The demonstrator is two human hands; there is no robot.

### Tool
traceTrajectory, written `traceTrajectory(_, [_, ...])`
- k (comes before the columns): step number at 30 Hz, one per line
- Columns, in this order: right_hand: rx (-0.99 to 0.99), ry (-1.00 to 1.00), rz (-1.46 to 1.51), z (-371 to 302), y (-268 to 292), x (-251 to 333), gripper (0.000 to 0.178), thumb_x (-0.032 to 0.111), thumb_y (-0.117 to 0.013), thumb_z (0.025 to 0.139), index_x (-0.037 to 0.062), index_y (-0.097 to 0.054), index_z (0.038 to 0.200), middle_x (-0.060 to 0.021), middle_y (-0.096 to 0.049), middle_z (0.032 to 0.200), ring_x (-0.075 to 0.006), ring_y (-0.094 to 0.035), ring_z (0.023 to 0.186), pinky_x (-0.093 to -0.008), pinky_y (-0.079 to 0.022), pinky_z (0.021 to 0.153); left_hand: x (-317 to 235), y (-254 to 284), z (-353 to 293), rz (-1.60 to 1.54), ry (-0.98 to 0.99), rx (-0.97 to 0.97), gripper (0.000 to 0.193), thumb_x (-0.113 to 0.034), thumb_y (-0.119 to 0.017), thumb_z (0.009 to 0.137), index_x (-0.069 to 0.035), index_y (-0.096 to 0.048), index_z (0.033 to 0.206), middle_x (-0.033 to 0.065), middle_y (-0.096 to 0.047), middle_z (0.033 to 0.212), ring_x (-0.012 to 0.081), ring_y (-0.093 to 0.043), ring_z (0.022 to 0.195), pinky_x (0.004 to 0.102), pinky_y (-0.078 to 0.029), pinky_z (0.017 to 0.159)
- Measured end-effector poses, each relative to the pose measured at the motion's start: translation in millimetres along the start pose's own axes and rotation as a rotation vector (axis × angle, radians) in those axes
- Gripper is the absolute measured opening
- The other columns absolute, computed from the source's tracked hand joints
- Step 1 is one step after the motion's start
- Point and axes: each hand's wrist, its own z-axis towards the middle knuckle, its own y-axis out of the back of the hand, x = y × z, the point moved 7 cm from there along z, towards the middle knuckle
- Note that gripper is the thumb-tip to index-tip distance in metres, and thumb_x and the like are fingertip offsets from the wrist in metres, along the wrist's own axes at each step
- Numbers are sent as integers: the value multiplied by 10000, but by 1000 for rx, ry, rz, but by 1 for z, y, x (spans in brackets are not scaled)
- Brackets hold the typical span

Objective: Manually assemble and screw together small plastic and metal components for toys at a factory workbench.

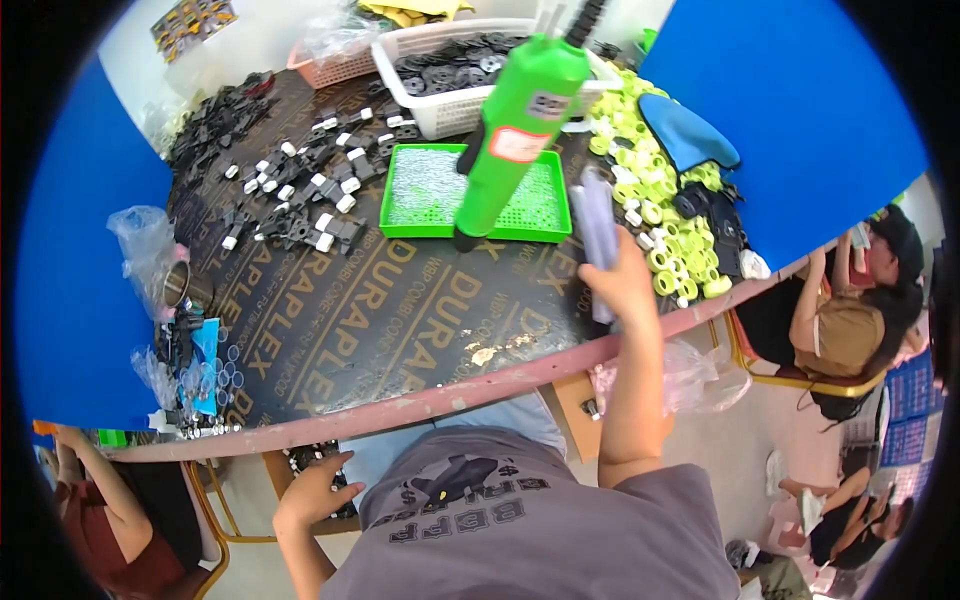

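Observation:
At the right of the table, my right hand [622, 280] is closed around a long, pale, translucent piece [598, 215], smeared by motion, so I cannot tell its kind. A green electric screwdriver [525, 125] hangs tip-down left of that hand. Behind its tip lies a green tray [470, 233] with a heap of tiny silvery pieces, probably screws. Down beside my lap is my left hand [318, 488], its fingers apart and nothing in them. It is over an open box [275, 470] of small dark parts below the table edge.
Black parts with white ends [325, 190] lie scattered at the left. A white basket [440, 120] of black discs stands at the back. Yellow-green rings [665, 225] are piled right, beside a blue pad [685, 135]. Blue partitions [820, 110] flank the table. Other people [850, 320] sit nearby.

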Motion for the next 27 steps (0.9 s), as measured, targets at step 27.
traceTrajectory(27, [1263, 1010, 493, -202, -88, 246, 616, 338, -711, 865, 30, -485, 1348, -188, -420, 1415, -360, -450, 1285, -418, -395, 1050, 5, 181, -50, -1198, -208, -978, 535, -285, -808, 768, 10, -546, 1129, 104, -651, 904, 202, -664, 755, 354, -560, 667])
